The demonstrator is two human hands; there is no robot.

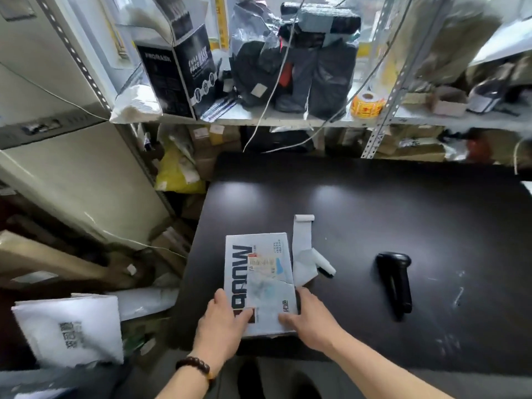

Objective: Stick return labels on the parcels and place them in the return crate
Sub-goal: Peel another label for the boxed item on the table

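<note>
A flat white parcel box (259, 272) with large dark lettering lies on the black table (374, 226) near its front left corner. A small printed label (261, 262) is stuck on its top face. My left hand (223, 323) holds the box's near left edge, thumb on top. My right hand (309, 318) grips the near right corner. Just right of the box lies a strip of white label backing paper (302, 249) with a curled end, and a white marker pen (324, 262) pokes out from under it.
A black handheld barcode scanner (395, 280) lies on the table to the right. Shelves behind hold dark bagged parcels (302, 70), a black mask box (178, 70) and a yellow sticker roll (368, 103). White mailer bags (72, 329) and cartons crowd the floor at left.
</note>
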